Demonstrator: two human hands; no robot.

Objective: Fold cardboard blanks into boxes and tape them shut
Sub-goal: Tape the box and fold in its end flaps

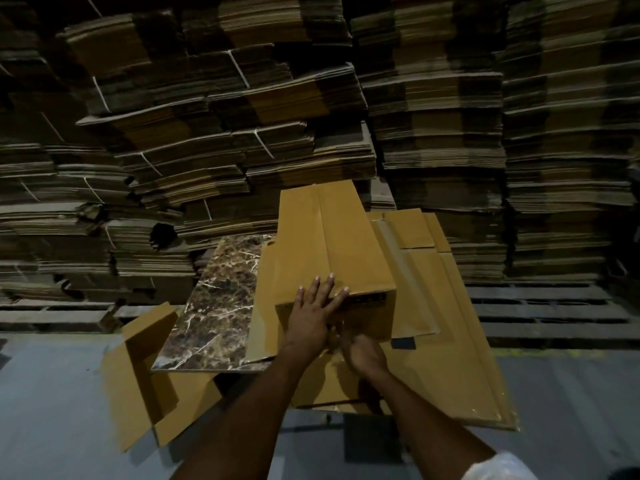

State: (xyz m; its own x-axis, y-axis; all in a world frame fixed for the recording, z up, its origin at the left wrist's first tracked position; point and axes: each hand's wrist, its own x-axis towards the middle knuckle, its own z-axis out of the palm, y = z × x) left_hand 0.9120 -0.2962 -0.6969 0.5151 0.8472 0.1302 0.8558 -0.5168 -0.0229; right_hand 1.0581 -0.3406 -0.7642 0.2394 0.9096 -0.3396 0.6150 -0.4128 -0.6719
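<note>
A folded brown cardboard box (332,244) lies lengthwise on a pile of flat blanks (450,341) on a marble-patterned tabletop (214,306). My left hand (313,313) lies flat with fingers spread on the box's top, at its near edge. My right hand (363,353) is just below it, against the box's near face; it is blurred and its fingers seem stretched toward the cardboard. A shiny glint beside its fingertips looks like clear tape. No tape roll shows in either hand.
An opened box (138,379) with raised flaps sits on the grey floor at the left, partly under the tabletop. A small black object (403,344) lies on the blanks to the right. Tall tied stacks of blanks (242,116) on wooden pallets (536,306) fill the background.
</note>
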